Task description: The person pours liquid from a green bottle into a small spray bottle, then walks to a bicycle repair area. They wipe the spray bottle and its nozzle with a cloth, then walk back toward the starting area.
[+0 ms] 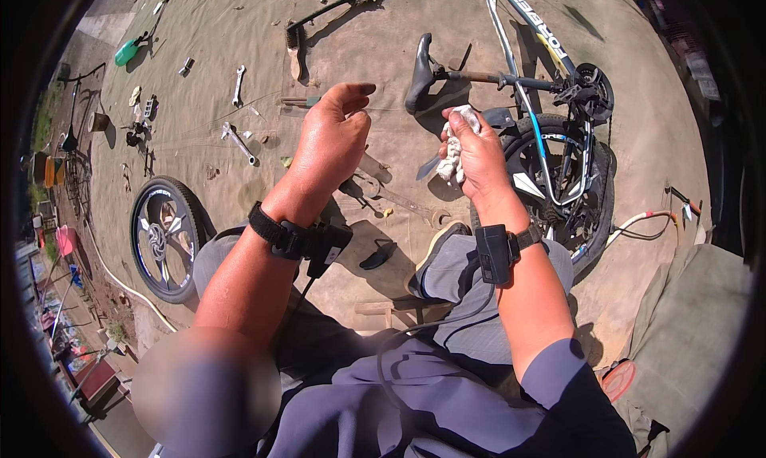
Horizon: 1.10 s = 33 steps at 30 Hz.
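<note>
My right hand (483, 159) is closed round a crumpled white rag (452, 156), smudged with dark marks. My left hand (335, 131) hovers to its left with nothing in it. Its fingers are loosely bent, apart from the thumb, and the fingertips are dark. Beyond the right hand, a bicycle frame (550, 47) in blue, white and black lies on the ground cloth, its saddle (420, 73) pointing left. One wheel (574, 159) sits by the frame. Below the hands, a large wrench (407, 203) rests near my shoe (437, 254).
At left, a loose wheel (166, 238) with a brake disc lies beside my knee. Farther off are a spanner (238, 85), an adjustable wrench (239, 144), a brush (295, 53) and a green spray bottle (126, 53). A pale hose (128, 289) runs along the left edge.
</note>
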Each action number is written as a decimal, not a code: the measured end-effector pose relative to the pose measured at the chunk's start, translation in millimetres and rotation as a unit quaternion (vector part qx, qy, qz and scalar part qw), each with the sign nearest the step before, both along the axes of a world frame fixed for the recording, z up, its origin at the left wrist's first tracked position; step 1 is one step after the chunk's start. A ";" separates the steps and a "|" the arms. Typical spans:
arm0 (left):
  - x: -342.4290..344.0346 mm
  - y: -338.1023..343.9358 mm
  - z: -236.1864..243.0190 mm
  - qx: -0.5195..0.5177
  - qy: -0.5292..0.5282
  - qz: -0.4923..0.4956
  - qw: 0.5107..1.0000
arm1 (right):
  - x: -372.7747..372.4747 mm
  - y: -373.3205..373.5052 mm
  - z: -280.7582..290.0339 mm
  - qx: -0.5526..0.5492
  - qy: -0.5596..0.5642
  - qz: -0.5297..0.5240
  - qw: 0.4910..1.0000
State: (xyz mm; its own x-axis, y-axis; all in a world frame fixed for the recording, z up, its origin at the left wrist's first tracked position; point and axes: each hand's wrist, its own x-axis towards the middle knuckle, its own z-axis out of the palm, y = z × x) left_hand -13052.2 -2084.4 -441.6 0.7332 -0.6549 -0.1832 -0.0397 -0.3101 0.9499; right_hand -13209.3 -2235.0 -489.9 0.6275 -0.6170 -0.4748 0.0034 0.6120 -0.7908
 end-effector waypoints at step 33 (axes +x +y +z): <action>117.8 164.9 -4.1 -0.009 0.108 0.238 0.965 | 95.6 105.0 -265.0 -0.433 0.368 0.512 0.644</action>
